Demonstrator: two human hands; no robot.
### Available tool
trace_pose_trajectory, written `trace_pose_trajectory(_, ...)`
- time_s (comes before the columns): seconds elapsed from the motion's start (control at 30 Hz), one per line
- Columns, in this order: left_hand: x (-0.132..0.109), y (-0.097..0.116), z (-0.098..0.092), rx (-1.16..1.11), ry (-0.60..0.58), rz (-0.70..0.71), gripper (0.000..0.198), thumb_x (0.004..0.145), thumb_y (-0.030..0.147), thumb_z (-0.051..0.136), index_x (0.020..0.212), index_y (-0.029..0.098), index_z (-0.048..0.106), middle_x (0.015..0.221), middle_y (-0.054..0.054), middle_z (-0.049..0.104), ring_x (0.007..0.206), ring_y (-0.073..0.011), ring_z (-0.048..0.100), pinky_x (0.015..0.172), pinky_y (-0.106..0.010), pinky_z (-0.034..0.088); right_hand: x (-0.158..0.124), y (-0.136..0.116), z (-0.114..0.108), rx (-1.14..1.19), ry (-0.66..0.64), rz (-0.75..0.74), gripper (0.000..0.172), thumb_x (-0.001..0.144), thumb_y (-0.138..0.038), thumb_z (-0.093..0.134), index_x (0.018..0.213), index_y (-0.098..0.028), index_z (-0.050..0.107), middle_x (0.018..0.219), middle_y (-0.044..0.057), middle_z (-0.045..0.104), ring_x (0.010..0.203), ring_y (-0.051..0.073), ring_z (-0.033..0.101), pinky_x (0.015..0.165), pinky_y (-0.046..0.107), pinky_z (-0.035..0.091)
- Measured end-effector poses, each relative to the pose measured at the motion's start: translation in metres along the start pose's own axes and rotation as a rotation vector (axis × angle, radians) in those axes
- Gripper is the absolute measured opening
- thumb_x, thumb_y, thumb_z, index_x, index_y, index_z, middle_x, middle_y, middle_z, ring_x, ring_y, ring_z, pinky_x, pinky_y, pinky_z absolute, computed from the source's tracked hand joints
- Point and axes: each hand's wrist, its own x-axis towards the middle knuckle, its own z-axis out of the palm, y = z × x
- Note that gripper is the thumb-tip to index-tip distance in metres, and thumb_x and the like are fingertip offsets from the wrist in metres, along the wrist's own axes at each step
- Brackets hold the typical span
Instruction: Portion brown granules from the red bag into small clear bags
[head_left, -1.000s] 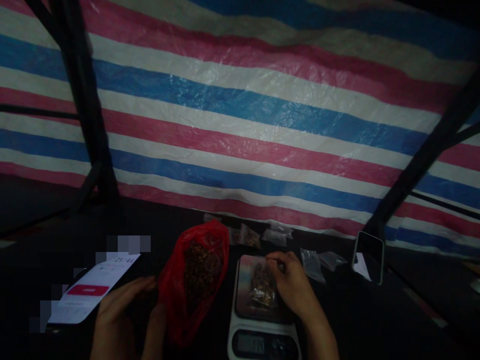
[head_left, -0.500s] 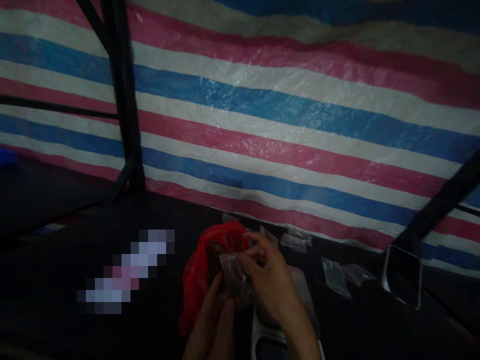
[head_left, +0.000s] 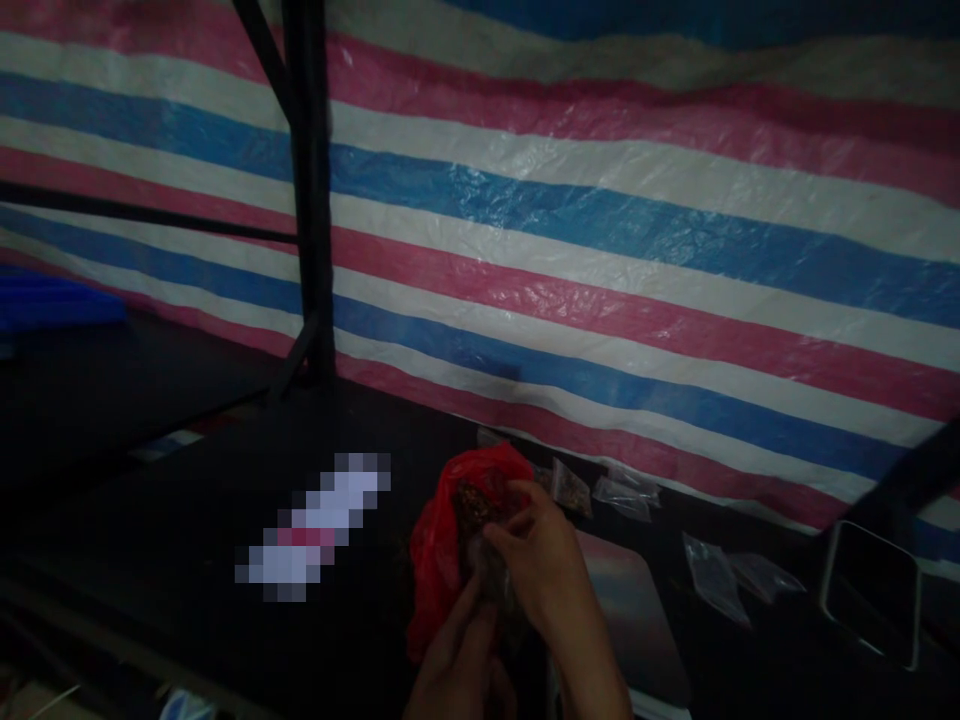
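A small clear plastic bag (head_left: 491, 575) is held between my two hands, in front of the opening of a red plastic bag (head_left: 435, 595). Brown, loose dried material (head_left: 472, 505) shows inside the red bag; its kind is too dark to tell. My left hand (head_left: 461, 645) grips the clear bag from the lower left, fingers closed. From the right, my right hand (head_left: 541, 550) pinches its upper part between thumb and fingers. Dark contents show faintly in the clear bag. Partly behind my right forearm lies a flat scale (head_left: 637, 620) with a shiny plate.
Behind the red bag stands a filled small bag (head_left: 571, 488). Flat clear bags (head_left: 626, 492) and more clear bags (head_left: 716, 580) lie to the right, near a phone-like device (head_left: 870, 595). A striped tarp (head_left: 600, 240) and a black post (head_left: 307, 200) bound the black table (head_left: 360, 640).
The view has swung left, so things appear farther right. Both hands still hold the clear bag, which now looks more bunched and tilted between them.
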Motion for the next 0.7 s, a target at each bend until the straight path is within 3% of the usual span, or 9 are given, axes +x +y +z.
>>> trace_pose_trajectory(0.2,0.012,-0.009,0.0,-0.105,-0.057,-0.072,0.051,0.085,0.051,0.069,0.125,0.02,0.074,0.089,-0.007,0.081,0.04,-0.0086,0.052,0.04,-0.022,0.038,0.0,0.001,0.002,-0.014,0.015,0.009,0.05,0.078,-0.008,0.073,0.128,-0.013,0.071,0.075,-0.001,0.068,0.075,0.023,0.071,0.069,0.031,0.051)
trace_pose_trajectory(0.5,0.011,0.008,-0.003,-0.086,-0.129,-0.106,0.054,0.093,0.049,0.062,0.14,0.022,0.067,0.073,-0.001,0.074,0.047,-0.012,0.057,0.042,-0.02,0.037,-0.001,-0.001,-0.006,0.007,-0.009,0.01,0.044,0.078,-0.008,0.073,0.121,-0.013,0.073,0.075,0.0,0.068,0.075,0.023,0.071,0.069,0.03,0.051)
trace_pose_trajectory(0.7,0.015,0.003,-0.009,0.024,-0.07,-0.069,0.062,0.092,0.053,0.06,0.146,0.022,0.064,0.098,-0.01,0.083,0.062,-0.0177,0.072,0.053,-0.025,0.053,-0.002,0.002,-0.008,0.039,-0.005,0.001,0.044,0.074,-0.007,0.073,0.117,-0.014,0.076,0.076,0.0,0.07,0.074,0.023,0.07,0.07,0.031,0.052)
